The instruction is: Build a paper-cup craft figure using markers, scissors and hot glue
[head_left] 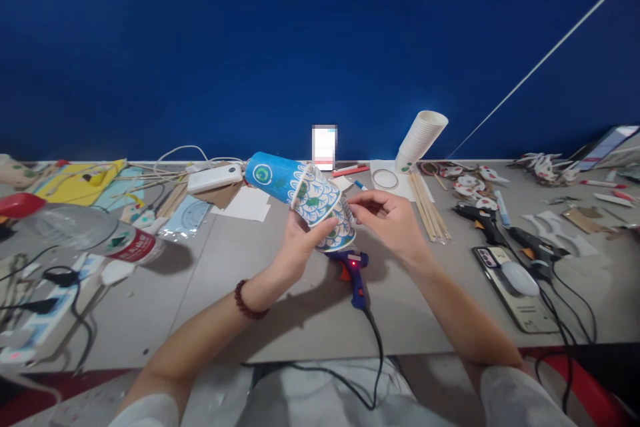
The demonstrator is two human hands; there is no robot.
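A craft made of joined paper cups (273, 175) has a blue end with a green eye and white sections with blue scale lines and green patches. My left hand (300, 240) is wrapped round its lower scaled part from below, thumb on the near side. At the right end of the cups my right hand (383, 217) has thumb and index finger pinched together; whatever is between them is too small to name. Beneath the cups a purple glue gun (357, 277) with a lit red light lies on the table.
On the left are a water bottle (107, 233) and a power strip (60, 313). Behind and right stand stacked white cups (421, 137), with wooden sticks (429, 207) nearby. Further right lie a phone (520, 300) and black glue guns (537, 247) with cables.
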